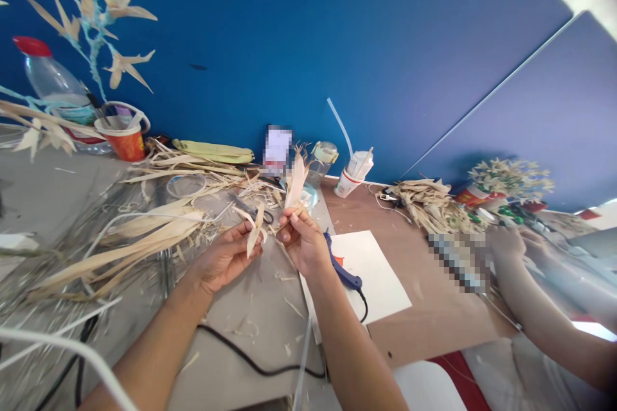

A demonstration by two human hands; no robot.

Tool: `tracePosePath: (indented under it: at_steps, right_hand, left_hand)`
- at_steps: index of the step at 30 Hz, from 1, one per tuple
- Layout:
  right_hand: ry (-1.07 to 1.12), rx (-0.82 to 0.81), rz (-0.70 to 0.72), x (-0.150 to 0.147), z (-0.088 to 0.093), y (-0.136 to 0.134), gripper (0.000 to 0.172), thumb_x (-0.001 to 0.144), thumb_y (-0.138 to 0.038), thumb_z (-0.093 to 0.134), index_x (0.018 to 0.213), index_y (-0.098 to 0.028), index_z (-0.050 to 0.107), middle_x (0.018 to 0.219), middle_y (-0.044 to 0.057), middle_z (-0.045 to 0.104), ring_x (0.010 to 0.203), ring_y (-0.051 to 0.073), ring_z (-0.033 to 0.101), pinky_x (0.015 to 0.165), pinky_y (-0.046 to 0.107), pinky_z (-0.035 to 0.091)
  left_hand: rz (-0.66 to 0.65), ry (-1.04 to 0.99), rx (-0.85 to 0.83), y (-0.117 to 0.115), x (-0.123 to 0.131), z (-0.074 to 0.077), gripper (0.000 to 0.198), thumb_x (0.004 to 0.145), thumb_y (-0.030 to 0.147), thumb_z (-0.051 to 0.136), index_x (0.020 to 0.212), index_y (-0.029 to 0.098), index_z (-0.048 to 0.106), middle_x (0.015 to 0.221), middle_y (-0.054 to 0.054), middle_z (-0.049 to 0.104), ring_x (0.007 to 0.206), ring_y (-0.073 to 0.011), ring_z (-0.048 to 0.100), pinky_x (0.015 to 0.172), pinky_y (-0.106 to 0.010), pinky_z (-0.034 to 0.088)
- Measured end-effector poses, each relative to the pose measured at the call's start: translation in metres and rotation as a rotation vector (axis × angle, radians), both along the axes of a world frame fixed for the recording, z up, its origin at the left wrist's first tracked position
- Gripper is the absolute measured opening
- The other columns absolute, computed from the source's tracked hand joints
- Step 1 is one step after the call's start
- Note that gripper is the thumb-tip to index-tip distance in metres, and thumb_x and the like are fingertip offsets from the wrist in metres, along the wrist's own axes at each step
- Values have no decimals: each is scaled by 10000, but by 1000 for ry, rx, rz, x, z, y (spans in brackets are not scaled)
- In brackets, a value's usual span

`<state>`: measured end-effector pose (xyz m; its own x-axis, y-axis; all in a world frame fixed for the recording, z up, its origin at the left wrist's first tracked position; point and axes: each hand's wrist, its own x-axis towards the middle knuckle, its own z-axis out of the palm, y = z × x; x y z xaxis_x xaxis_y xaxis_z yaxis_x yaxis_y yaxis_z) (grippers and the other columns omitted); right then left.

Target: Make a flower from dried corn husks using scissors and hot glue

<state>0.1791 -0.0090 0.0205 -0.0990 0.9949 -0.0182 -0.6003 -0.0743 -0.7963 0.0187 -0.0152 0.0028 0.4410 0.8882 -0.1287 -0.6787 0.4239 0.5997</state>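
My left hand (231, 253) is closed in a pinch on a small corn husk flower (255, 234) with pale pointed petals. Just to its right, my right hand (306, 241) has thumb and fingers pressed together. A thin strand seems to run between the fingertips, too fine to make out. Right behind these fingers rises a broad corn husk (297, 180) with a frayed tip; whether the hand grips it I cannot tell. Scissors (264, 215) lie on the table behind the hands. Beside my right forearm is a blue glue gun (343, 270) on white board (380, 276).
Husk strips (144, 231) and clear sticks cover the left side. A red paper cup (123, 138), bottle (62, 93) and husk-flower branch (94, 32) stand at back left. A phone (278, 144) leans near the blue wall. A co-worker's arm (540, 314) is at right. A black cable (255, 363) crosses the front.
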Motion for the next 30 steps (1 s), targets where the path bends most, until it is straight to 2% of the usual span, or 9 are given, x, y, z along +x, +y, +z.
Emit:
tracePosePath:
  at_steps: [5, 10, 18, 23, 30]
  right_hand:
    - [2, -58, -14, -1, 2, 0, 235, 671, -352, 727, 824, -184, 664, 689, -2, 573, 552, 100, 458, 519, 250, 386]
    - [-3, -92, 12, -2, 2, 0, 236, 634, -248, 745, 843, -176, 663, 641, -31, 514, 504, 67, 365, 452, 207, 294]
    - [-100, -17, 76, -3, 6, -6, 297, 697, -362, 710, 921, -176, 652, 628, -37, 503, 496, 59, 341, 468, 205, 246]
    - [-226, 48, 91, -4, 3, -7, 335, 728, -409, 664, 990, -203, 627, 602, -45, 501, 501, 85, 355, 482, 228, 260]
    - [-341, 107, 104, -7, 0, -9, 350, 755, -451, 627, 1017, -220, 640, 669, -31, 519, 525, 93, 378, 499, 229, 298]
  left_hand:
    - [-11, 10, -7, -1, 1, 2, 273, 574, 102, 833, 746, 126, 623, 636, -19, 606, 523, -68, 486, 508, -167, 427]
    - [-20, 18, -2, 1, -1, -5, 299, 553, 109, 848, 758, 123, 631, 655, -23, 622, 564, -79, 526, 545, -168, 444]
    - [-56, 105, -5, 1, 0, -16, 232, 647, 85, 797, 829, 124, 658, 726, -34, 632, 649, -104, 580, 606, -191, 459]
    - [-90, 109, -32, 0, 2, -15, 240, 632, 96, 815, 830, 112, 681, 767, -61, 661, 659, -116, 599, 619, -207, 482]
    - [-80, 116, -31, -1, 3, -16, 225, 584, 127, 852, 756, 113, 709, 741, -52, 676, 686, -121, 618, 652, -213, 495]
